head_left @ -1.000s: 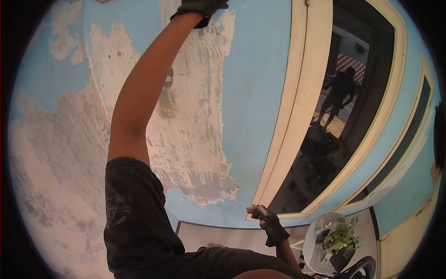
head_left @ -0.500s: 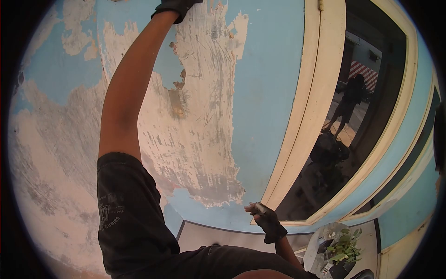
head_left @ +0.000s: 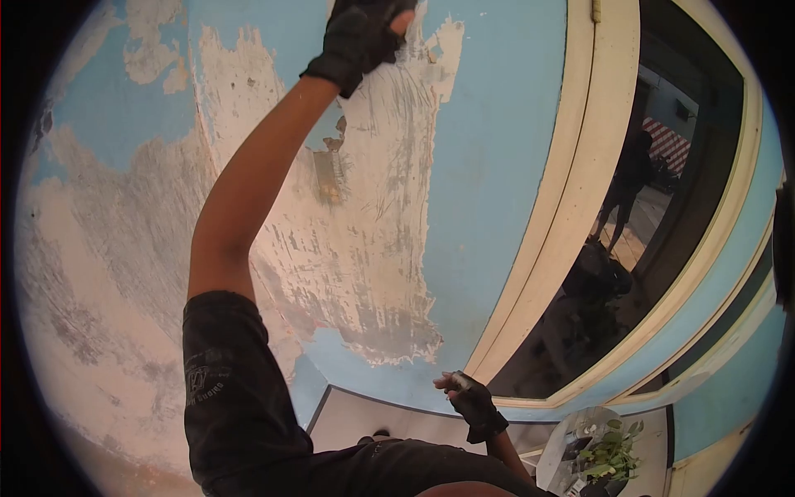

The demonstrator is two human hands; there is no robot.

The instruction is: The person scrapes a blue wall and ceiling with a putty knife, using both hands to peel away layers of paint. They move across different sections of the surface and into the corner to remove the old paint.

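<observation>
Head view cuts your raised left hand (head_left: pixel 358 40) at the top edge; its fingertips are hidden, so I cannot tell its grip. Behind it stands the patchy wall (head_left: pixel 377 257). Your right hand (head_left: pixel 475 406) is lower, fingers bent, grip also unclear.

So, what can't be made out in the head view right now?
Left hand, head view: the top edge cuts off its far end, hiding whether it holds anything.
Right hand, head view: too small to tell whether the pale patch there is a held thing.
Items on the table, head view: too small, partly behind the plant.
Reflected figure, head view: too dark for detail.
</observation>
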